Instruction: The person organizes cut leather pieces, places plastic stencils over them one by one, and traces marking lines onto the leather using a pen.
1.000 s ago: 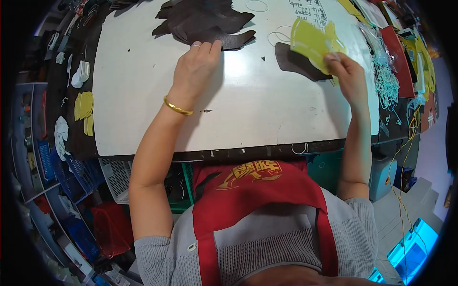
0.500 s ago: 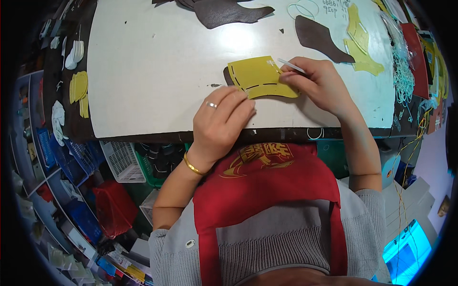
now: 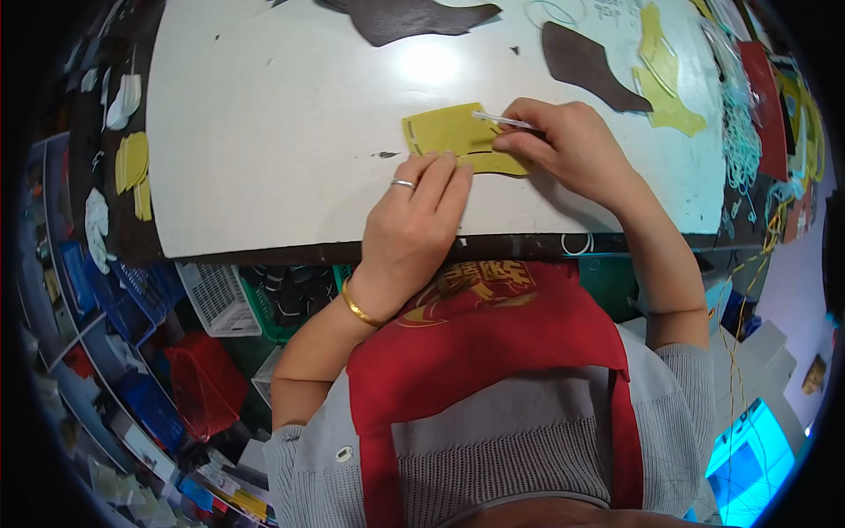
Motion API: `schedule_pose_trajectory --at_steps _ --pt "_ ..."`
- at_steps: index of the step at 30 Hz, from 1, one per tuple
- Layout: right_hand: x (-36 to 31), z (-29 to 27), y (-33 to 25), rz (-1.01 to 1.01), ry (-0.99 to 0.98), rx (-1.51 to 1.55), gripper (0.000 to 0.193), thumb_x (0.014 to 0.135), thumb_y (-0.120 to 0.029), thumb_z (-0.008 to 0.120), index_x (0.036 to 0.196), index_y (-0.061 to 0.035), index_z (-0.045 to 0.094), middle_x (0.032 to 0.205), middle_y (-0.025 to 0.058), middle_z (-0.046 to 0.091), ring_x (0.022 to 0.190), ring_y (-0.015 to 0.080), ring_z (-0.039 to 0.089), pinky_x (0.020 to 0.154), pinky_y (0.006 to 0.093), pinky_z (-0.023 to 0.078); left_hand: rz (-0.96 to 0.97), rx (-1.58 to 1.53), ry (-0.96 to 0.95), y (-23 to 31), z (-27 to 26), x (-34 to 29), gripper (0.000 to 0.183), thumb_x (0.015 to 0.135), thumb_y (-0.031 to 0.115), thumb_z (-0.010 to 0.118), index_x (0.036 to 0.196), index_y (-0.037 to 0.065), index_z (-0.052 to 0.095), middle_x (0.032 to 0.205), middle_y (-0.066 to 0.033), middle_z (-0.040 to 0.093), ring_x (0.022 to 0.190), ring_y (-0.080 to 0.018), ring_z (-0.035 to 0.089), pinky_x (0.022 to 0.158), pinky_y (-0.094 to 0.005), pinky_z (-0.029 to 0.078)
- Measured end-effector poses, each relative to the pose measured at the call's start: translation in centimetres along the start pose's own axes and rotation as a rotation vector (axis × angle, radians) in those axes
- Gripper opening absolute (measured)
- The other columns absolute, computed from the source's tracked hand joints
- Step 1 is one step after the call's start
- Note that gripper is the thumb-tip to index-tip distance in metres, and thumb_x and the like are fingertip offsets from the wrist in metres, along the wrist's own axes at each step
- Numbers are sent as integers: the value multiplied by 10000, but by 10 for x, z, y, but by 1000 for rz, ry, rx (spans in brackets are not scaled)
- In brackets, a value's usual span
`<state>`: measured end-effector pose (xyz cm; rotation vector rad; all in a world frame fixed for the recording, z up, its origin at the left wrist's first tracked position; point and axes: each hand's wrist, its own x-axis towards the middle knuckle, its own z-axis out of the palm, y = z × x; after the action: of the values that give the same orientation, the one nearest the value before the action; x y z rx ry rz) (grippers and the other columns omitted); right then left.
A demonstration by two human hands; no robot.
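Observation:
A yellow pattern template (image 3: 449, 126) with dark slots along its edges lies on the white tabletop in front of me. Its near left edge is under the fingertips of my left hand (image 3: 417, 201), which lie stretched out and press down on it. My right hand (image 3: 563, 145) is closed in a pinch around a slim white marking pen (image 3: 502, 120), whose tip reaches the template's far right corner. The right fingertips also rest close to the template's surface. Any leather under the template is hidden, apart from a dark line along its near edge.
Dark brown leather pieces (image 3: 405, 21) lie at the far edge, with another brown piece (image 3: 585, 66) to the right. Yellow templates (image 3: 664, 88) lie at far right, beside tangled pale green cord (image 3: 741, 132). More yellow pieces (image 3: 132, 163) lie at left. Baskets (image 3: 216, 299) stand below the table.
The template has shifted slightly left and now covers the dark leather that showed at its left side. My left fingers have flattened onto it. The pen has come down toward the far right corner.

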<state>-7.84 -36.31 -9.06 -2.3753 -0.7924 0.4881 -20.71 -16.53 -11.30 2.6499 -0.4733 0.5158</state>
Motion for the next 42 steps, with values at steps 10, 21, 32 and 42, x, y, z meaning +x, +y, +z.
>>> schedule_pose_trajectory --at_steps 10,21,32,42 --pt "-27 -15 22 87 116 104 219 841 -154 805 992 -27 707 834 88 745 811 162 746 691 282 563 55 231 -194 13 -7 17 551 756 20 673 1289 157 669 955 -41 587 885 -220 609 643 -296 548" --pt "-8 -31 14 -283 543 -135 178 941 -261 669 912 -87 695 739 63 649 695 288 624 597 392 500 145 256 -194 36 10 15 455 808 96 586 1217 -94 647 1100 -171 609 1016 -305 592 861 -382 534" --pt "42 8 -58 -524 -239 -129 217 1008 -275 604 962 -79 685 816 91 707 681 295 685 599 385 520 88 177 -157 43 19 -4 415 817 159 605 1176 -42 667 1133 -215 622 1057 -368 636 943 -433 542" --pt "25 3 -37 -443 -4 -21 121 984 -194 644 968 -90 703 858 52 717 704 276 692 639 334 544 110 223 -104 39 21 2 477 852 236 583 1201 -82 652 1136 -243 614 1059 -382 608 921 -440 548"
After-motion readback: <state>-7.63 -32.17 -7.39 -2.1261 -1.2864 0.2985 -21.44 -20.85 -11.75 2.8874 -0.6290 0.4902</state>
